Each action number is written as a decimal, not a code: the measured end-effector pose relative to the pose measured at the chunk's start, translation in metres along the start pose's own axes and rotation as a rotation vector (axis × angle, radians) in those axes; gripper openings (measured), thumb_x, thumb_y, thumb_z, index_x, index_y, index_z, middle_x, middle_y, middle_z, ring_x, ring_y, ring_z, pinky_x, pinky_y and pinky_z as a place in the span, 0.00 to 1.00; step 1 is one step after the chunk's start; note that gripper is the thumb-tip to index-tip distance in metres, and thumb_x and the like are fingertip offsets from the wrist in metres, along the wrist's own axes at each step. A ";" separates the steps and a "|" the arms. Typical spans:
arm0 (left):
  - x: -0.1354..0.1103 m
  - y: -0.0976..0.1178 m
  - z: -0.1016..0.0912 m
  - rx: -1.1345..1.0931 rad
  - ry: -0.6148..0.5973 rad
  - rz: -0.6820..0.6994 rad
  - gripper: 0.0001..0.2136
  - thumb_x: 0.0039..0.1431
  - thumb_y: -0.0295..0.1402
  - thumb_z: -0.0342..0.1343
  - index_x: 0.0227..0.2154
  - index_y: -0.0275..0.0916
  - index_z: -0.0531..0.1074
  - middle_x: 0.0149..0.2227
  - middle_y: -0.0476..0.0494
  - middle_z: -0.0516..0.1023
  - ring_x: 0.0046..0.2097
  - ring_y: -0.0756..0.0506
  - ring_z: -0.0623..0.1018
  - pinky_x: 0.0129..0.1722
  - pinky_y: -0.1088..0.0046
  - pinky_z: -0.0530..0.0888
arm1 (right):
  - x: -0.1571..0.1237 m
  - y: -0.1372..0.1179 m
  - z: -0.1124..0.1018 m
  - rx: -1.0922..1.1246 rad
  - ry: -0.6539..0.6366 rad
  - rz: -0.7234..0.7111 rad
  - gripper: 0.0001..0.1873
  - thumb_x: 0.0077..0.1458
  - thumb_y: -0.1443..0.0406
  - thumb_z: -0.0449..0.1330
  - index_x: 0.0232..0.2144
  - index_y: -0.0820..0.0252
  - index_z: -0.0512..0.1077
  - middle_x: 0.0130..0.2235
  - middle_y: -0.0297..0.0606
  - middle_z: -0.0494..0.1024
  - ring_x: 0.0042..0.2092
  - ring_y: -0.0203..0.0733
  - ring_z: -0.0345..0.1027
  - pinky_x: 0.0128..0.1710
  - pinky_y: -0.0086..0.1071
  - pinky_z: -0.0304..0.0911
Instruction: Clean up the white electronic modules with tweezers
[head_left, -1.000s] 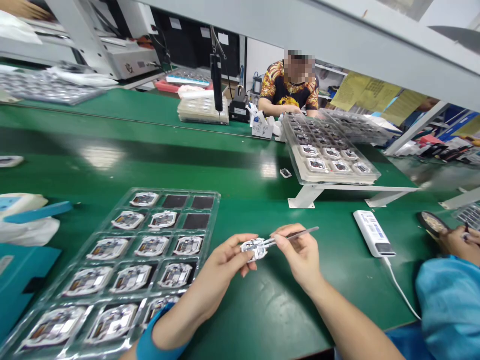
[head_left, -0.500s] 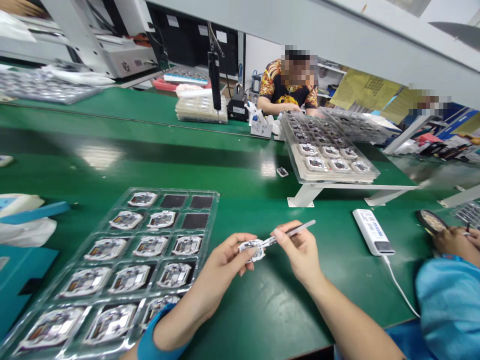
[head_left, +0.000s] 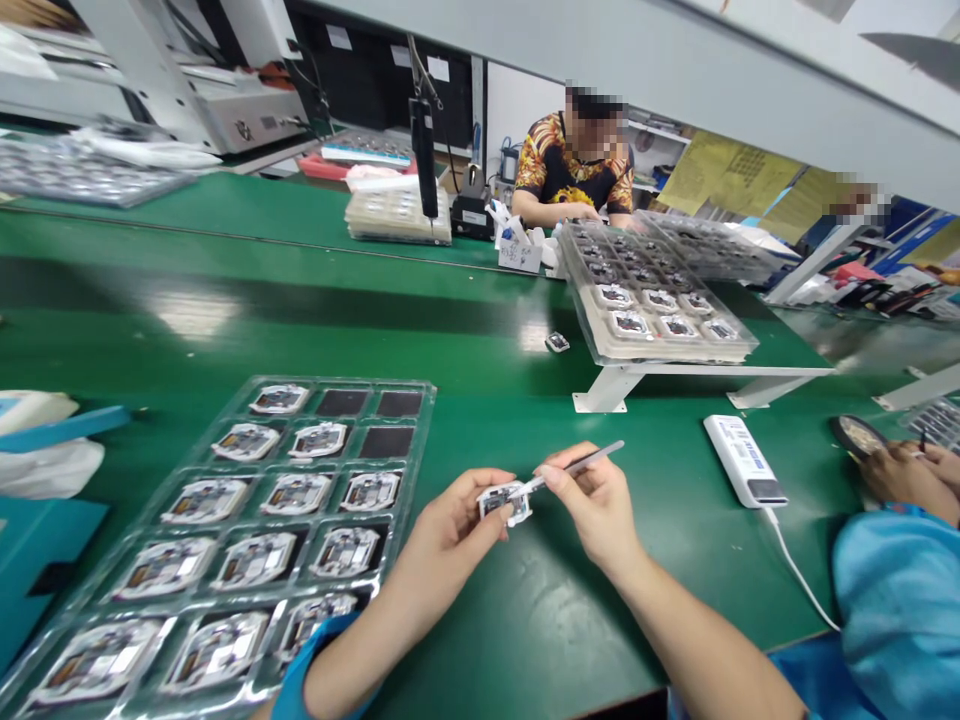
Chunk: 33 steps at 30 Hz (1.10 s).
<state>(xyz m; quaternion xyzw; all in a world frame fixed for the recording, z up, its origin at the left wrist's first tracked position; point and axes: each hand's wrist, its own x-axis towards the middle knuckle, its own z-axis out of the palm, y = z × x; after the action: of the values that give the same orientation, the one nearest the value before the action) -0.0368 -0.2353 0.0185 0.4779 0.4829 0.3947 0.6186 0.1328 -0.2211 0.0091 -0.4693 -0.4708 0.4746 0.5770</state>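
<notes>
Between the thumb and fingers of my left hand [head_left: 459,520] is a small white-rimmed electronic assembly [head_left: 495,500], its inner parts facing up. My right hand [head_left: 592,500] pinches metal tweezers [head_left: 592,458], whose tips reach onto the upper right part of the assembly. Whether the tips grip a tiny part I cannot make out. Left of my hands lies a clear plastic tray [head_left: 429,420] with similar assemblies in most compartments; three compartments at its far right show only dark pads.
A raised white-legged stand [head_left: 600,390] carries stacked trays [head_left: 660,345]. One loose assembly [head_left: 557,342] lies beside it. A white corded device [head_left: 744,460] rests to the right, near a co-worker's hands [head_left: 911,480]. An electric screwdriver [head_left: 424,160] hangs at the back; another person sits beyond.
The tweezers, in my right hand, have shifted slightly left and their tips sit further over the assembly. My left thumb has moved a little lower on its edge.
</notes>
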 end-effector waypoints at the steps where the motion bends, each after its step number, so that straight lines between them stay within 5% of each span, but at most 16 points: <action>1: 0.000 0.000 0.000 0.000 -0.003 -0.001 0.14 0.52 0.37 0.61 0.41 0.38 0.72 0.28 0.50 0.75 0.29 0.48 0.72 0.30 0.72 0.66 | 0.000 0.000 0.000 -0.001 0.004 -0.007 0.11 0.47 0.58 0.71 0.27 0.57 0.75 0.28 0.33 0.78 0.31 0.40 0.72 0.33 0.32 0.69; 33: -0.002 0.006 0.003 -0.075 0.034 -0.051 0.17 0.49 0.38 0.64 0.41 0.38 0.73 0.27 0.51 0.76 0.29 0.48 0.73 0.28 0.74 0.67 | -0.003 0.001 0.001 0.039 0.021 -0.087 0.08 0.50 0.61 0.70 0.28 0.56 0.75 0.29 0.34 0.80 0.32 0.40 0.75 0.35 0.33 0.71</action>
<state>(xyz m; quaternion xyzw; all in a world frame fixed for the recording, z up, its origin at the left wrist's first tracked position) -0.0351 -0.2369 0.0247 0.4351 0.4900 0.4049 0.6377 0.1312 -0.2241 0.0077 -0.4421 -0.4755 0.4532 0.6108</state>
